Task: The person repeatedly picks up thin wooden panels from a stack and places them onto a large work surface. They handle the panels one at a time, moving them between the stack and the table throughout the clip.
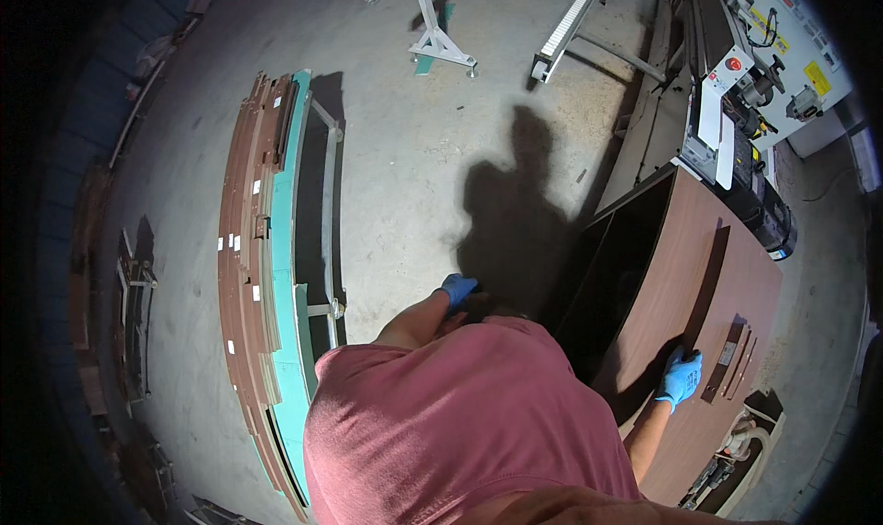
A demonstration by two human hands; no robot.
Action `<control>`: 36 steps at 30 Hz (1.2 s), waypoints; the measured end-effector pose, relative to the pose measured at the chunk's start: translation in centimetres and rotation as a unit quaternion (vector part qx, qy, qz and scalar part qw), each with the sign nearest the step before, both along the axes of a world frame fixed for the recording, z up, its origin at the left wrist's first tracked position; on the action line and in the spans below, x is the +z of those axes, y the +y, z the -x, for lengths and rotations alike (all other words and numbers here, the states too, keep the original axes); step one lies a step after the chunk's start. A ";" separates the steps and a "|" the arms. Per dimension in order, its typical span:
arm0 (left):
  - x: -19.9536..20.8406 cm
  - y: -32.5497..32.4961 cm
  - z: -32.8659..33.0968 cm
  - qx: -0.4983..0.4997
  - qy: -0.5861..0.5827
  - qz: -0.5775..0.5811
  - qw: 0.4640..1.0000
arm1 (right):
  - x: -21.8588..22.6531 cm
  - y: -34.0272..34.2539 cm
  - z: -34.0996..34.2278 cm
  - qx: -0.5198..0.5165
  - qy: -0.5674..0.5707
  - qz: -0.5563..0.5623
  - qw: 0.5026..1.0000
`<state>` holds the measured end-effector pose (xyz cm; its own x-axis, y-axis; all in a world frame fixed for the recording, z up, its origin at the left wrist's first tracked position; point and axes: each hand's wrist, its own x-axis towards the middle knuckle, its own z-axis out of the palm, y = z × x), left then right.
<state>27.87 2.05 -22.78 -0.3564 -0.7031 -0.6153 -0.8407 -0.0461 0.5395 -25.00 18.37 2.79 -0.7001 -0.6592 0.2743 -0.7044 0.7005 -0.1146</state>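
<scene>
My right hand (pixel 681 378), in a light blue glove, is on the brown wood-grain panel (pixel 681 268). Its fingers close on the near end of a long, narrow dark brown strip (pixel 706 281) that runs away from me across the panel. Just right of the hand lie several short brown strips (pixel 736 359), one with a pale label. My left hand (pixel 457 289), gloved in darker blue, is out over the floor beyond my pink shirt. Its fingers are small and partly hidden, so whether they hold anything cannot be made out.
On the left, long brown boards (pixel 244 277) lie stacked along a turquoise-topped stand (pixel 292 212). A machine with a red button (pixel 733 63) stands at the far right. Farther off are a roller conveyor (pixel 566 28) and a white stand leg (pixel 441 47). Hoses and tools (pixel 740 438) sit in a bin.
</scene>
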 end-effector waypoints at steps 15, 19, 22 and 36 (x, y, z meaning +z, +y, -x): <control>-3.2 2.5 -2.2 0.292 0.083 -0.163 0.939 | 0.1 0.1 0.1 -0.012 -0.044 -0.034 0.998; -2.9 1.9 -0.9 0.319 0.064 -0.201 0.924 | 1.3 -0.1 -0.5 -0.029 -0.069 -0.061 0.995; 0.0 1.1 0.7 0.334 0.099 -0.202 0.915 | 1.1 0.2 -0.5 -0.046 -0.048 -0.041 0.997; 2.2 -3.8 5.3 0.288 0.124 -0.271 0.910 | 1.7 -0.7 -0.6 -0.079 -0.048 -0.046 0.995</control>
